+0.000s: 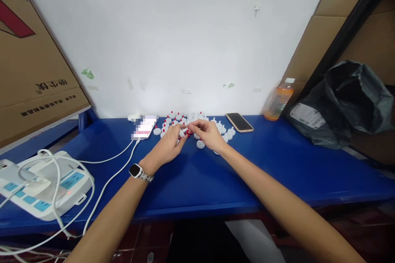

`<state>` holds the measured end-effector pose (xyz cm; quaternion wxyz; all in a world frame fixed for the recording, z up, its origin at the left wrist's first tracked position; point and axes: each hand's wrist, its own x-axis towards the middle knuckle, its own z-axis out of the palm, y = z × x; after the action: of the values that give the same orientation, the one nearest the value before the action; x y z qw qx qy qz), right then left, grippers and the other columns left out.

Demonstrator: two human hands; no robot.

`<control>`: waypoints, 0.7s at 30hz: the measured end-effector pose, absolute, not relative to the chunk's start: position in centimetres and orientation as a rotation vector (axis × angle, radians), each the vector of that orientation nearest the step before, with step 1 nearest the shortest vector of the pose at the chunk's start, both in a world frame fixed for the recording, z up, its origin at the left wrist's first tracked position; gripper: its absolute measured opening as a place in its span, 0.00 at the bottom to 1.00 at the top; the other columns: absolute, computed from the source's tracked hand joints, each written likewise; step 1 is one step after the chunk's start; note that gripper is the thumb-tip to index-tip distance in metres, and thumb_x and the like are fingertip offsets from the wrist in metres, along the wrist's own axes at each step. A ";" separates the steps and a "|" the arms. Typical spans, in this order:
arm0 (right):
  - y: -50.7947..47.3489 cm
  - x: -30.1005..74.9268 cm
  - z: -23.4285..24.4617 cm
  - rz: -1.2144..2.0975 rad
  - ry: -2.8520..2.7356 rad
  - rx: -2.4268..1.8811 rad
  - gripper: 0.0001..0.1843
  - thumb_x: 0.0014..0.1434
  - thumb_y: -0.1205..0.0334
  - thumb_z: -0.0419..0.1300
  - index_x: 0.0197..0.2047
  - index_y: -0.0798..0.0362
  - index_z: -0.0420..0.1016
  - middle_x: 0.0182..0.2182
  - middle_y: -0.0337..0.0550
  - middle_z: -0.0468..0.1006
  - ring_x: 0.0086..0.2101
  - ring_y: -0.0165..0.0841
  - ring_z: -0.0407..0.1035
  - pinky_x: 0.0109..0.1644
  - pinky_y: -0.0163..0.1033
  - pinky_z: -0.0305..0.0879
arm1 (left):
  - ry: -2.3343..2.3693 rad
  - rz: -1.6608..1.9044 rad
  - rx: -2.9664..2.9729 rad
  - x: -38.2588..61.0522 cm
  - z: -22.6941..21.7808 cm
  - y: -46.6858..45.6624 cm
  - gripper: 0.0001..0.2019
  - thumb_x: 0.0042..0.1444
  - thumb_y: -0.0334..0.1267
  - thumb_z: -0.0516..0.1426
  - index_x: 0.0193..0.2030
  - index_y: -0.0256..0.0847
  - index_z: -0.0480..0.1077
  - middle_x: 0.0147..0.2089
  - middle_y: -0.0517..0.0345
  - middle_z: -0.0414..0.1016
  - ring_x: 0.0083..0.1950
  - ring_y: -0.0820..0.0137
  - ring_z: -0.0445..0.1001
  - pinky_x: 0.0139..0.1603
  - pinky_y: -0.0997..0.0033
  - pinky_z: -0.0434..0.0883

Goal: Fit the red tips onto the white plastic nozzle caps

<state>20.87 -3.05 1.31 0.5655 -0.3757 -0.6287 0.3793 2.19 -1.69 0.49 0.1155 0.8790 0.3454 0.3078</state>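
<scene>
Both of my hands meet over a cluster of small white plastic caps (pixel 200 144) with red tips, lying on the blue table (pixel 277 164) near the wall. My left hand (pixel 169 143), with a watch on its wrist, has its fingers curled and pinches a small white and red piece (pixel 184 132). My right hand (pixel 207 132) has its fingers closed on the same spot, touching that piece. Several more caps lie around and behind the hands.
A phone on a white cable (pixel 144 128) lies left of the caps, another phone (pixel 240 122) to their right. An orange drink bottle (pixel 279 100) and a black plastic bag (pixel 342 102) stand at the right. White power strips (pixel 43 189) sit at the left front. Cardboard leans on both sides.
</scene>
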 end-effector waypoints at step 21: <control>-5.0 20.6 1.0 0.426 -1.705 -1.021 0.19 0.70 0.50 0.47 0.29 0.50 0.57 0.23 0.33 0.59 0.25 0.29 0.57 0.32 0.36 0.52 | 0.839 1.024 2.511 3.7 0.4 -3.6 0.22 0.70 0.44 0.46 0.68 0.44 0.51 0.60 0.44 0.65 0.47 0.64 0.72 0.56 0.54 0.71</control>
<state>20.63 -5.02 1.04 0.5266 -0.4270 -0.7132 0.1782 3.69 -3.64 0.43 0.1510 0.8745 0.2921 0.3566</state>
